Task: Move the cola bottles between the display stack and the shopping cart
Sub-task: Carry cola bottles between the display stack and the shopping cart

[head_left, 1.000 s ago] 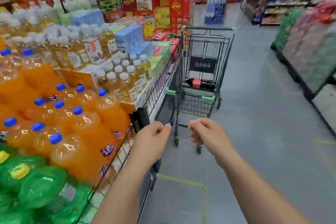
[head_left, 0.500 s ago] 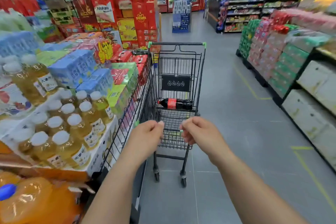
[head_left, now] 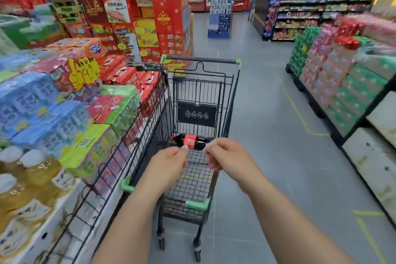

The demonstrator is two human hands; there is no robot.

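The dark, red-labelled plastic cola bottle (head_left: 191,141) lies crosswise in the black wire shopping cart (head_left: 201,60), just beyond the curled, seemingly empty left hand (head_left: 169,163) and right hand (head_left: 227,156), about equally near each.

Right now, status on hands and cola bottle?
Both empty, curled: left hand, right hand. One cola bottle lying in shopping cart. Nothing between hands and bottle.

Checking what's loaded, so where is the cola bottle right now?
In the head view, the cola bottle lies on its side inside the shopping cart, below its black sign and just beyond the left hand and right hand.
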